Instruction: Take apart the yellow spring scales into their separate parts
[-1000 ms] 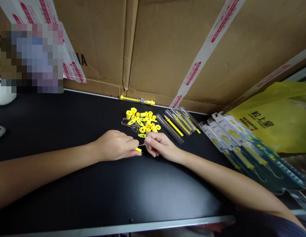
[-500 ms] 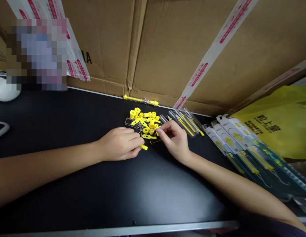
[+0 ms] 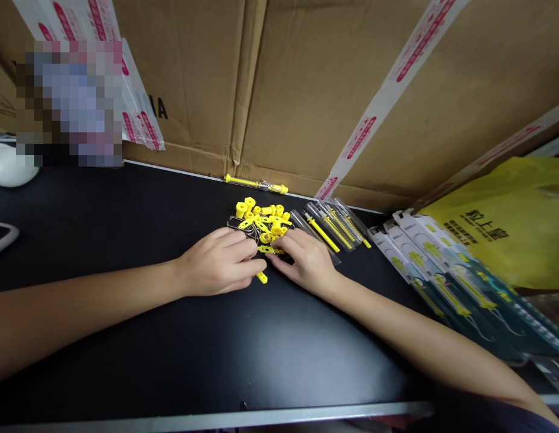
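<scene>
My left hand (image 3: 223, 263) is closed around a yellow plastic piece (image 3: 262, 277), whose end sticks out below the fingers. My right hand (image 3: 304, 255) has its thumb and fingertips drawn together at the near right side of a pile of small yellow parts (image 3: 276, 227); what they pinch, if anything, is too small to make out. Thin metal hooks (image 3: 249, 227) lie among the yellow parts, partly hidden by my left hand. Just right of the pile lie several clear tubes with yellow rods (image 3: 332, 224).
An assembled yellow tube (image 3: 256, 183) lies at the back edge of the black table (image 3: 216, 361). Cardboard (image 3: 180, 72) stands behind. At the right are packaged items (image 3: 455, 282) and a yellow bag (image 3: 500, 222); at the left, a white object (image 3: 11, 165).
My right hand has moved left and toward me, closer to my left hand, uncovering more of the clear tubes. The yellow piece in my left hand has tilted downward.
</scene>
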Available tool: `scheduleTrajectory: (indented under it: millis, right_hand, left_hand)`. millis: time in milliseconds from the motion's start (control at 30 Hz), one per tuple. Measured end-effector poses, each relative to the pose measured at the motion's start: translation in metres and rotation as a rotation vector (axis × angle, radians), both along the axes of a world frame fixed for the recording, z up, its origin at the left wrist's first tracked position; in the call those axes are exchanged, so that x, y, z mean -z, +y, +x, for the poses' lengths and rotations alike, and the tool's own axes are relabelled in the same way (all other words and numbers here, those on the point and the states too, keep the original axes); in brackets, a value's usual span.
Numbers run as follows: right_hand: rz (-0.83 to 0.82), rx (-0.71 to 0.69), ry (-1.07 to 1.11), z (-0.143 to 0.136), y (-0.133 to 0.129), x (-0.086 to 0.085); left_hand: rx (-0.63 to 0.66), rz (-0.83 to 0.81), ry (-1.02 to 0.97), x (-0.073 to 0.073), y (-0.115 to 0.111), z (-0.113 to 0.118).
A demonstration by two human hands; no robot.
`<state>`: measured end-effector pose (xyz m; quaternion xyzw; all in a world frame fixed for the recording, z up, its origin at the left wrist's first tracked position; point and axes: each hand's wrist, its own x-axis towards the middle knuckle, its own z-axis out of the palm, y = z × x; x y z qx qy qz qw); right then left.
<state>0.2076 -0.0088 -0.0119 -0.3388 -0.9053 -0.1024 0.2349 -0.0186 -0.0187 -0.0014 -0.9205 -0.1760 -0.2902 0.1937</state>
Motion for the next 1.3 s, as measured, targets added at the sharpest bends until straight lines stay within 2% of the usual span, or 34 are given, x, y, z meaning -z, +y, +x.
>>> scheduleTrajectory:
  millis: [133,300,467,667,900,1067,1300]
  right_hand:
    - [0.014,-0.034,0.065,0.000,-0.001,0.001]
    - [0.049,-0.131,0.155,0.001,-0.001,0.004]
    - [0.065,-0.175,0.133,0.001,-0.001,0.002]
    - [0.128,-0.119,0.132,0.001,-0.002,0.000]
    - [0.127,-0.239,0.067,0.001,-0.001,0.000]
    - [0.175,-0.267,0.038,0.002,-0.002,0.000]
    - [0.232,-0.290,0.012,0.003,-0.003,-0.002]
  left_hand:
    - [0.065,0.119,-0.005,-0.001,0.000,0.000]
    - [0.163,0.094,0.069,0.000,0.001,-0.001]
    - [0.157,0.047,0.092,0.005,0.003,-0.002]
    - [0.140,-0.036,0.091,0.005,0.003,-0.003]
    - [-0.007,-0.166,0.011,0.007,0.004,0.000]
    - [0.009,-0.298,-0.010,0.009,0.006,0.000]
    - [0.068,-0.361,-0.032,0.009,0.007,-0.002]
